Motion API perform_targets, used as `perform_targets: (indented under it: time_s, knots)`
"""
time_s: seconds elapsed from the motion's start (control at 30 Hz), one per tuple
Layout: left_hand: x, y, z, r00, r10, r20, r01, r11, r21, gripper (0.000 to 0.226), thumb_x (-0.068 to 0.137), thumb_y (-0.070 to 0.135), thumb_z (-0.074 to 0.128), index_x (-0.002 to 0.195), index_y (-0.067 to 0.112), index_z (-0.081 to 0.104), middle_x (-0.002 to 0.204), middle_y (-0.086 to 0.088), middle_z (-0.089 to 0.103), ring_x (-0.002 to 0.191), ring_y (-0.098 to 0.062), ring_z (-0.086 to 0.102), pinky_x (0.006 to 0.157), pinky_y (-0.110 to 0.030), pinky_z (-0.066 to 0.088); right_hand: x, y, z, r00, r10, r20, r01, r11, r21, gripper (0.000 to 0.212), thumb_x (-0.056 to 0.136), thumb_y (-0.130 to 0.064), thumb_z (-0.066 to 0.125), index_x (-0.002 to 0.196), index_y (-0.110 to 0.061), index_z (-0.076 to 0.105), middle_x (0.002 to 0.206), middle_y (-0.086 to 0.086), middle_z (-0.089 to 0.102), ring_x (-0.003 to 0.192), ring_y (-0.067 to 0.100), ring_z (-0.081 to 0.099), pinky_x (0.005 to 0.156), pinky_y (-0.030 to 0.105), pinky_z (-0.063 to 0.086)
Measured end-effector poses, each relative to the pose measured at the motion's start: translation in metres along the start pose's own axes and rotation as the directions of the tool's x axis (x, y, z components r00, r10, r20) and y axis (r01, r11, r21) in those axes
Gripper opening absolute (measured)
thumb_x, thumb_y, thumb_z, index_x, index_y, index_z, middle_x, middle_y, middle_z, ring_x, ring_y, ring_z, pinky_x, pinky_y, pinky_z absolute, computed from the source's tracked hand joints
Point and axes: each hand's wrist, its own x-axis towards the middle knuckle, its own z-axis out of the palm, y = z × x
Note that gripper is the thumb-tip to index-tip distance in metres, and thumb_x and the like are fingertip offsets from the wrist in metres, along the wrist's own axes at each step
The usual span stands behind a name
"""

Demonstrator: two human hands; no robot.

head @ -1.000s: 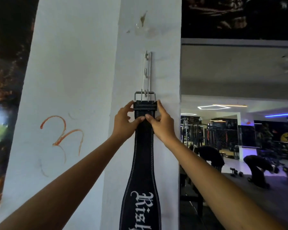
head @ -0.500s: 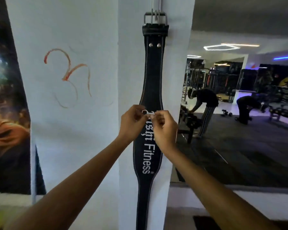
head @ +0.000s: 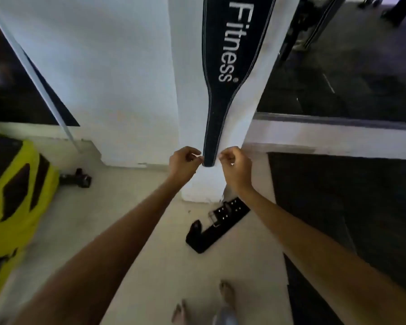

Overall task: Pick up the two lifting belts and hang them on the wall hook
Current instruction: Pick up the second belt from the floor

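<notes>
Lighting: dim, even; white pillar [head: 117, 66] brightest, upper centre. Motion blur softens yellow-black object [head: 12, 195], left edge. Wide-angle bending at borders.

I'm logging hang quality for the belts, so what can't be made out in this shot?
- Hook and buckle of the hanging belt: cut off by the top edge, head view.
- Left hand and right hand grip on its tip: curled fingers hide contact.
- Floor belt: far end hidden behind the pillar.

You see the hanging belt [head: 223, 66]: black, white stitch lines, white word "Fitness" | belt on the floor [head: 217, 225]: black, silver buckle, rows of little dots | pillar [head: 131, 78]: white | big thing at left [head: 12, 184]: bright yellow, black patches
</notes>
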Motion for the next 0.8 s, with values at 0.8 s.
perform_targets:
  time_s: [0.8]
  knots:
    - [0.037, -0.464, 0.347, 0.646, -0.758, 0.091, 0.763, 0.641, -0.082, 0.015, 0.087, 0.005, 0.062, 0.077, 0.014, 0.068, 0.074, -0.010, 0.067, 0.067, -0.021, 0.061, 0.070, -0.035, 0.058, -0.060, 0.542, 0.107, 0.798, 0.460, 0.390, -0.289, 0.860, -0.421, 0.013, 0.092, -0.013, 0.061, 0.104, -0.008, 0.064, 0.102, 0.011, 0.065, 0.092, 0.024, 0.064, 0.082, 0.040, 0.057]
